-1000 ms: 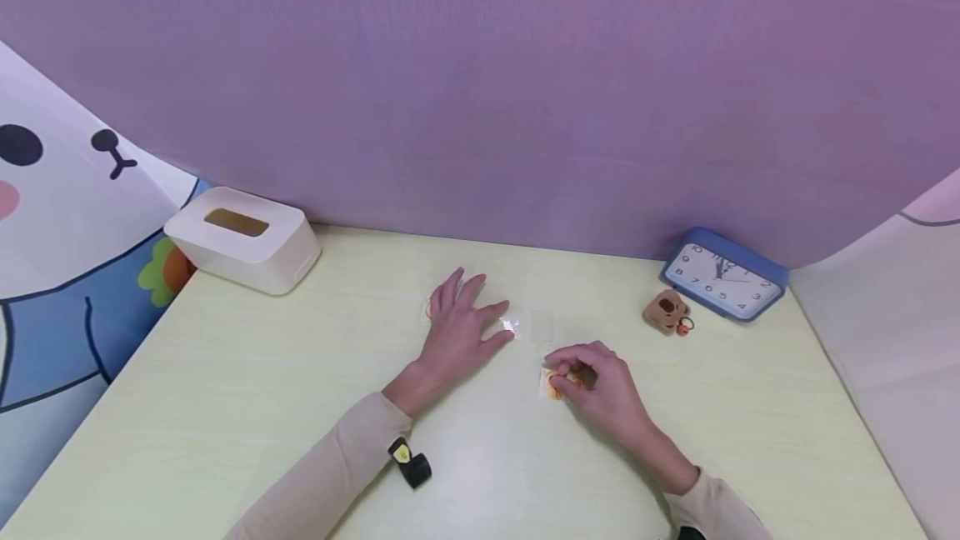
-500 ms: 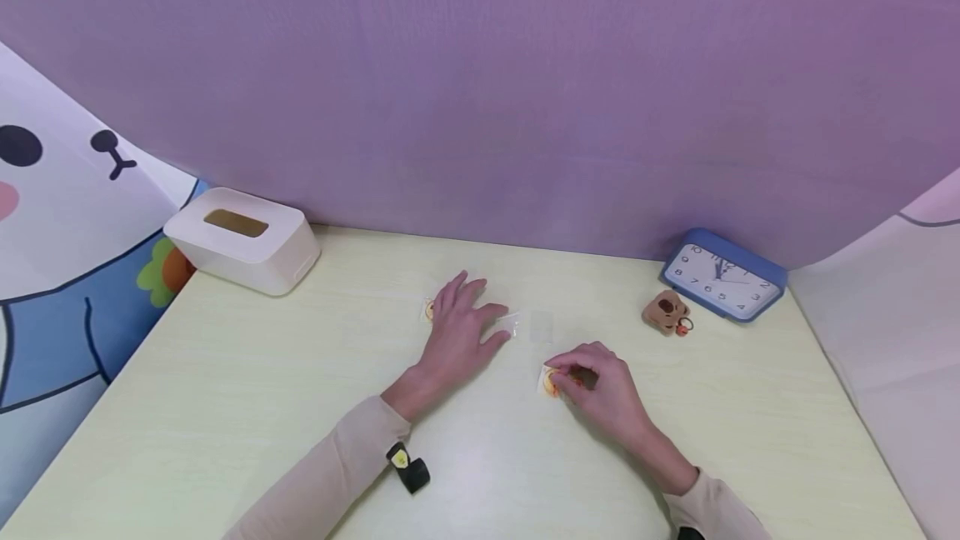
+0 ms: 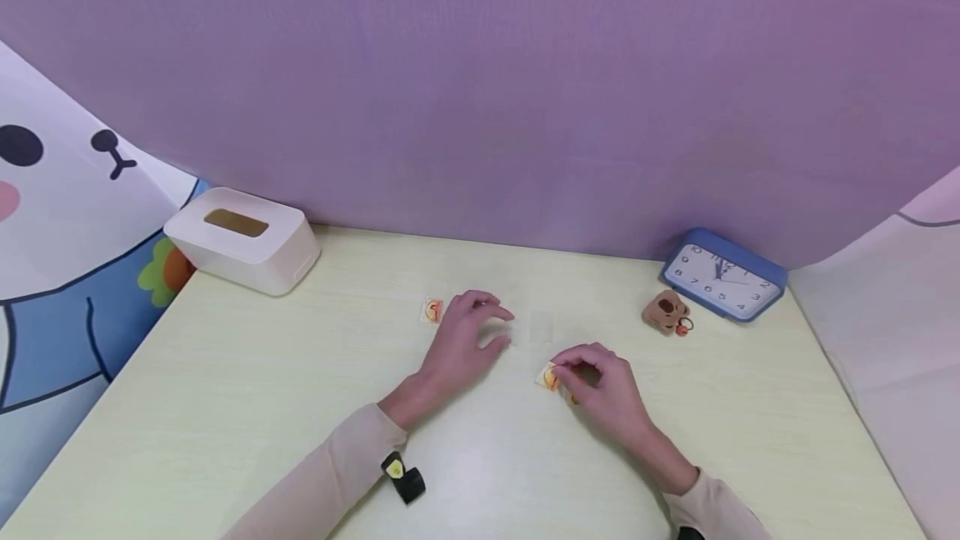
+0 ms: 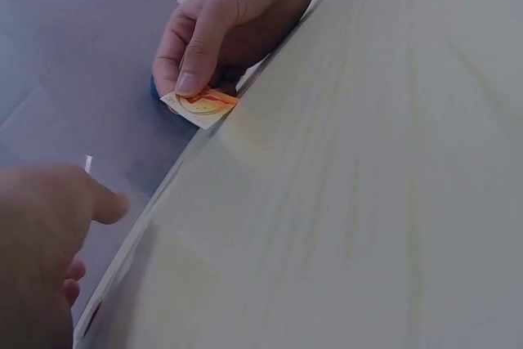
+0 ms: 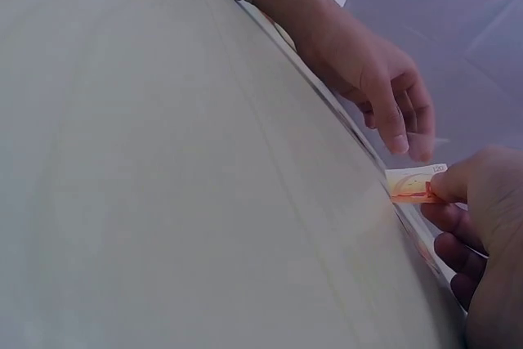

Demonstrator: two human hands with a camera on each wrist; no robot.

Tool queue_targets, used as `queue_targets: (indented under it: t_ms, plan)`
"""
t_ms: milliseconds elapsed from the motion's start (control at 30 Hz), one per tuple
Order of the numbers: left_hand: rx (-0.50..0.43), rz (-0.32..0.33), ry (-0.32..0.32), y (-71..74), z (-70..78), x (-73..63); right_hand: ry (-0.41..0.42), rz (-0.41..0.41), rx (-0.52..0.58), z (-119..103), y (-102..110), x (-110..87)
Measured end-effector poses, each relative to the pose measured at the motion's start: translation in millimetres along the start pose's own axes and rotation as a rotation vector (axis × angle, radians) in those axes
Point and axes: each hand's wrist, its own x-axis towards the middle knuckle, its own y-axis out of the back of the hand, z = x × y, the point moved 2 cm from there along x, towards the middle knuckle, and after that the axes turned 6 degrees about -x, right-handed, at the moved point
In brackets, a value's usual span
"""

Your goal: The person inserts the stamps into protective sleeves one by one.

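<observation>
My right hand [image 3: 602, 386] pinches a small orange-and-white postage stamp [image 3: 551, 377] between thumb and index finger. Printed digits show near the edge of this stamp [image 5: 413, 184] in the right wrist view. A second orange stamp [image 3: 575, 397] peeks out below that hand, mostly covered. To the left, my left hand [image 3: 462, 343] has thumb and index finger bent around a clear plastic sleeve [image 3: 518, 330], which is faint against the table. Another clear sleeve [image 3: 542, 327] lies flat between the hands. One more orange stamp [image 3: 432, 311] lies just left of my left hand.
At the back left stands a white tissue box [image 3: 247, 242]. A blue clock [image 3: 723, 277] sits at the back right, with a brown bear-shaped keychain [image 3: 665, 312] in front of it. The purple curtain [image 3: 480, 107] borders the table's [image 3: 337, 373] back edge.
My left hand has drawn back slightly and curled its fingers, uncovering the stamp at its left. The stamp in my right hand has tilted, and more of another stamp shows beneath that hand.
</observation>
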Motion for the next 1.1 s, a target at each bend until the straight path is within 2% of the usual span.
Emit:
queue_targets:
  t_ms: [167, 300, 467, 600, 900, 1100]
  plan:
    - [-0.129, 0.033, 0.057, 1.5, 1.2, -3.0, -0.015, 0.011, 0.037, -1, 0, -1.3]
    - [-0.177, 0.041, 0.056, 3.3, 2.9, -5.1, -0.036, 0.015, 0.056, -2, 0, -1.6]
    - [-0.231, 0.016, 0.069, 6.7, 6.3, -9.6, -0.050, 0.018, 0.070, 0, 0, -1.1]
    - [-0.251, 0.002, 0.083, 8.7, 5.7, -13.6, -0.060, 0.018, 0.072, 0, 0, -0.8]
    - [-0.274, 0.025, 0.085, 14.0, 3.5, -23.5, -0.124, 0.022, 0.096, -1, 1, -0.4]
    - [-0.292, 0.041, 0.107, 16.5, 2.5, -29.0, -0.112, 0.059, 0.144, -2, 2, 0.9]
